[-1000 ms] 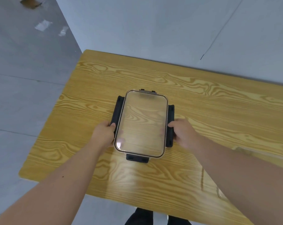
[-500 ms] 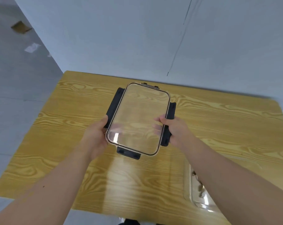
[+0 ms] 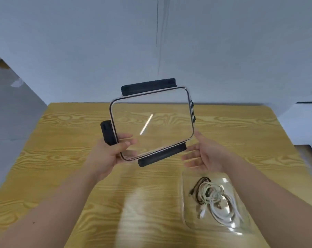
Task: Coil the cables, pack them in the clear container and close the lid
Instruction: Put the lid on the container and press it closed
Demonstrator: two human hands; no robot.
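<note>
- The lid point(image 3: 151, 122) is a clear, rounded rectangle with a thin pale rim and four black latch flaps on its sides; a bright streak of light glints across its pane.
- The left hand point(image 3: 107, 154) holds the lid's near-left corner, thumb on top and fingers beneath, so the lid hangs tilted in the air above the worktop point(image 3: 62, 158).
- The right hand point(image 3: 203, 156) is spread wide, palm up, just beside the lid's right corner; whether it touches the rim I cannot tell.
- The clear container point(image 3: 185, 208) sits at the near right of the worktop, smooth-walled with rounded corners and uncovered, holding a loose tangle of black and white cables point(image 3: 214, 199).
- The worktop is yellow wood-grain laminate with a matte face.
- Half a second ago both hands gripped the lid by its long sides with its long axis running near to far; now it is turned sideways and raised higher, and the right hand has let go.
- The worktop's left half and far strip lie bare; the container stands close to the near edge, under the right forearm.
</note>
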